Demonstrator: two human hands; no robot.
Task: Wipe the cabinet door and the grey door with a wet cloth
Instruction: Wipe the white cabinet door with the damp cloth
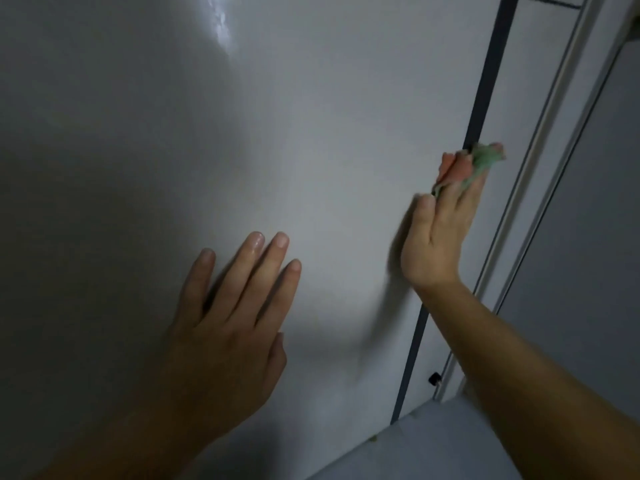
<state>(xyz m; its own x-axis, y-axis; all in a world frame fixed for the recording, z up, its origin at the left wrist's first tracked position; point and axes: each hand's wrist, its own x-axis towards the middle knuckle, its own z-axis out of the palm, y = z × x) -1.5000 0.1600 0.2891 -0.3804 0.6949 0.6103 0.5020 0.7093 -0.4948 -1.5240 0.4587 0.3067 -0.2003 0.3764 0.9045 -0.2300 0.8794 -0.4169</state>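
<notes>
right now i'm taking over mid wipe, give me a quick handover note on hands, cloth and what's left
Left hand: fingers straight, flat on the pale door panel.
Right hand: holds the bunched cloth at the panel's right edge, by the dark strip.
Done: unclear; no plain wipe marks show.
Left: probably finish this panel, then the other door.

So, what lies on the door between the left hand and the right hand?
In the head view, only bare door with a shadow lies between the left hand and the right hand, which holds the cloth.
</notes>
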